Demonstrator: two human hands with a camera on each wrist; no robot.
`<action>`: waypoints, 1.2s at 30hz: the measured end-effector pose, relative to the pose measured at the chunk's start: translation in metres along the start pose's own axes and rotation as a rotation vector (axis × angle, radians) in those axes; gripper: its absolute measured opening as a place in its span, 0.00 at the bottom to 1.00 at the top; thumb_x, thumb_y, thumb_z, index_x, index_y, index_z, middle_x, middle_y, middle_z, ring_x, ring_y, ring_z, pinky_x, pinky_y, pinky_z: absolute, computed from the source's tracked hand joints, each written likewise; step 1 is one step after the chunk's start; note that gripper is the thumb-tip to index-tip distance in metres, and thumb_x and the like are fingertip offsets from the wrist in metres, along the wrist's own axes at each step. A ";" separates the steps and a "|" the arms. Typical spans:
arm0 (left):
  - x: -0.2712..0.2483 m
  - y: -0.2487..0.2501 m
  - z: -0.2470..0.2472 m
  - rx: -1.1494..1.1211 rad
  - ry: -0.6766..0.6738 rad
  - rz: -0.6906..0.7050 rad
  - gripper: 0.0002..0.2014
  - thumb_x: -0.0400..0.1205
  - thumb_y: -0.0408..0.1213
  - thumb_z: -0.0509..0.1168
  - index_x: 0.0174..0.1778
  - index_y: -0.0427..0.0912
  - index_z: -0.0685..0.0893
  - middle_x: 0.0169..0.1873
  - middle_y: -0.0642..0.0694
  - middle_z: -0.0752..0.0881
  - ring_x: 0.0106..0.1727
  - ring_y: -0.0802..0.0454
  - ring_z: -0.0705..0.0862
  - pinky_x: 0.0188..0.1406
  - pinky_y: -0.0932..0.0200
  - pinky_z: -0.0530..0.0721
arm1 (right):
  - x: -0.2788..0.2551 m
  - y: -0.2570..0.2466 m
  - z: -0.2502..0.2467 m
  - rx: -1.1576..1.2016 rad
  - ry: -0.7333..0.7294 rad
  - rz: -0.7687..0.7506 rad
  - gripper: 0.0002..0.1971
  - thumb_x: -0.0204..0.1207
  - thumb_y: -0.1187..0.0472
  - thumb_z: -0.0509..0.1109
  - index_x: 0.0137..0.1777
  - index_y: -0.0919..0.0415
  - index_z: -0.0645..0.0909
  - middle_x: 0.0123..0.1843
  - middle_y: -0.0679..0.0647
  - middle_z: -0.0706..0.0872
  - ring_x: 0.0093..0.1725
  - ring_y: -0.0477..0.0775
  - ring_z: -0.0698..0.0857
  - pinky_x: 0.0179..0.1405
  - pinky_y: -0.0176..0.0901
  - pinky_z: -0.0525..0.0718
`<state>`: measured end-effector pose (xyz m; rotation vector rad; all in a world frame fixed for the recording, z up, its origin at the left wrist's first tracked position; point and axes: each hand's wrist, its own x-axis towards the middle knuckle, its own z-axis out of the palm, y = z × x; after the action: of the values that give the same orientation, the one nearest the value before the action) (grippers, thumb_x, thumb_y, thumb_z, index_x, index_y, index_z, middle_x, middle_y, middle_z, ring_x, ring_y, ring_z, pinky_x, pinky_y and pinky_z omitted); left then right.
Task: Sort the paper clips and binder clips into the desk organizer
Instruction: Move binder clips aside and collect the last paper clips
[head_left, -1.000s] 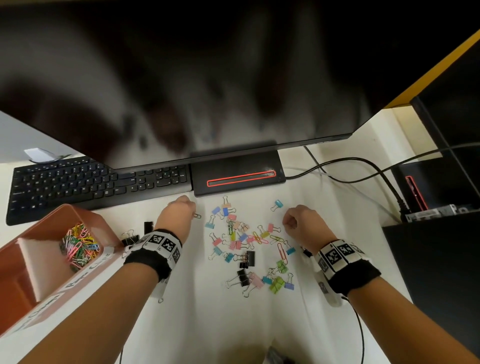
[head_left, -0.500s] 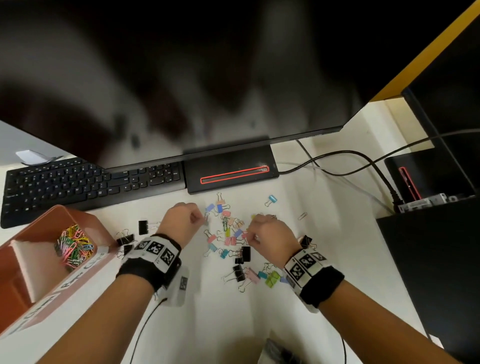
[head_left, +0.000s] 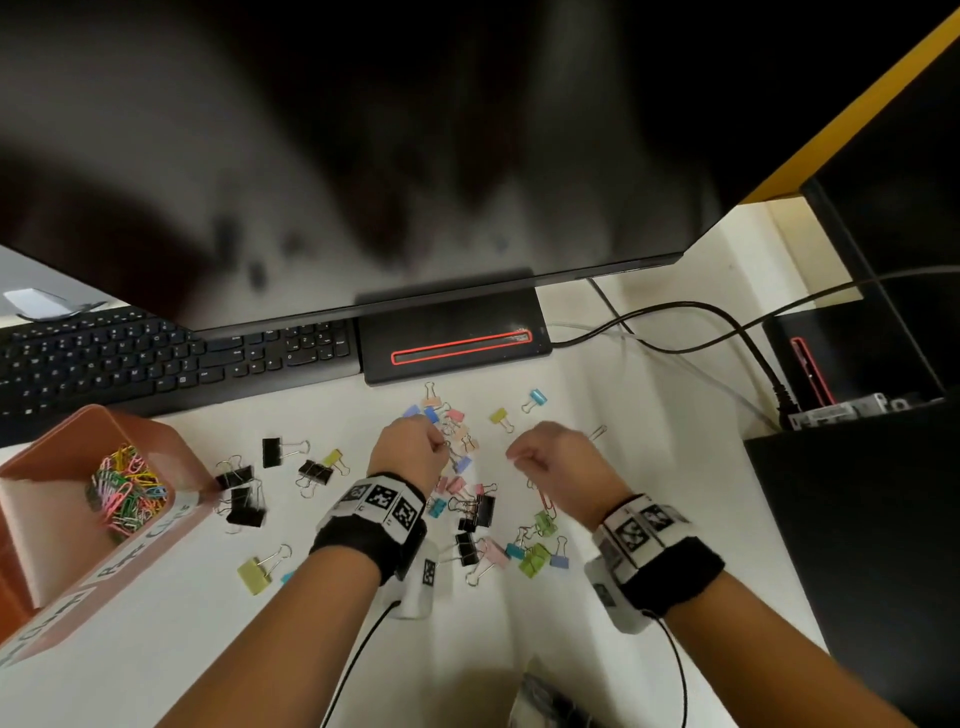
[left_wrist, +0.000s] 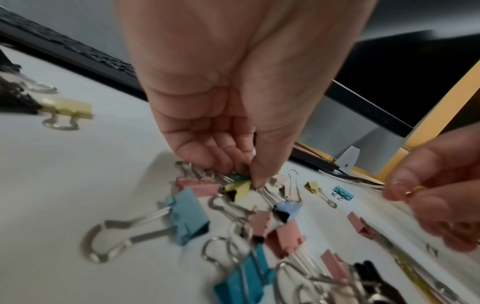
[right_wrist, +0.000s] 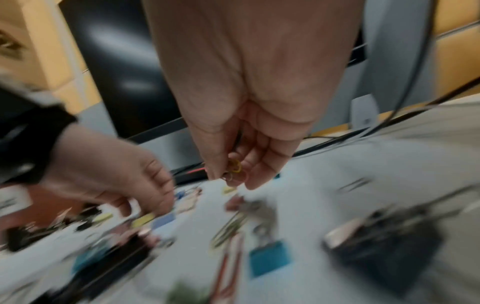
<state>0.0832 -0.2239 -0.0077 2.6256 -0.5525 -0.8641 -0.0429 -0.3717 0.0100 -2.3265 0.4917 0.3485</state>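
Coloured and black binder clips (head_left: 470, 512) and a few paper clips lie scattered on the white desk before the monitor base. My left hand (head_left: 415, 452) is down in the pile, thumb and fingers pinching a green paper clip (left_wrist: 240, 171) among the binder clips (left_wrist: 189, 216). My right hand (head_left: 550, 460) hovers just right of it, pinching small yellow paper clips (right_wrist: 235, 164), which also show in the left wrist view (left_wrist: 418, 189). The terracotta desk organizer (head_left: 171, 447) stands at the left with a heap of coloured paper clips (head_left: 127, 491) in one compartment.
A black keyboard (head_left: 156, 358) lies behind the organizer. The monitor base (head_left: 452, 343) and screen are straight ahead. Cables (head_left: 701, 332) run right to a black box (head_left: 857, 545). Black binder clips (head_left: 241, 496) sit beside the organizer, and a yellow one (head_left: 254, 574) lies nearer me.
My right hand moved left into the pile, then lifted slightly back to the right with yellow paper clips pinched. My left hand shifted right from the pile's left edge into the clips.
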 end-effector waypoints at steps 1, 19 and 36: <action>0.000 -0.001 -0.001 0.013 -0.002 0.011 0.08 0.78 0.35 0.63 0.43 0.39 0.88 0.46 0.42 0.87 0.49 0.45 0.84 0.48 0.57 0.80 | -0.002 0.008 -0.011 -0.017 0.033 0.014 0.08 0.78 0.64 0.65 0.51 0.62 0.86 0.51 0.58 0.87 0.48 0.54 0.86 0.54 0.46 0.85; -0.018 0.000 -0.026 -0.082 0.072 0.276 0.03 0.77 0.38 0.68 0.39 0.43 0.82 0.37 0.50 0.80 0.34 0.64 0.75 0.34 0.78 0.67 | 0.003 0.076 -0.039 -0.086 -0.052 0.174 0.06 0.77 0.65 0.68 0.51 0.61 0.84 0.50 0.55 0.87 0.50 0.55 0.85 0.53 0.40 0.84; -0.031 0.084 0.051 0.129 -0.144 0.132 0.12 0.79 0.40 0.66 0.53 0.37 0.81 0.52 0.41 0.85 0.54 0.44 0.82 0.55 0.53 0.80 | -0.015 0.101 -0.044 -0.125 -0.012 -0.114 0.10 0.79 0.66 0.64 0.54 0.64 0.86 0.57 0.58 0.86 0.56 0.54 0.82 0.60 0.35 0.73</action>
<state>0.0070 -0.2919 0.0032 2.6178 -0.8358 -1.0116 -0.0958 -0.4664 -0.0136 -2.4596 0.3379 0.3475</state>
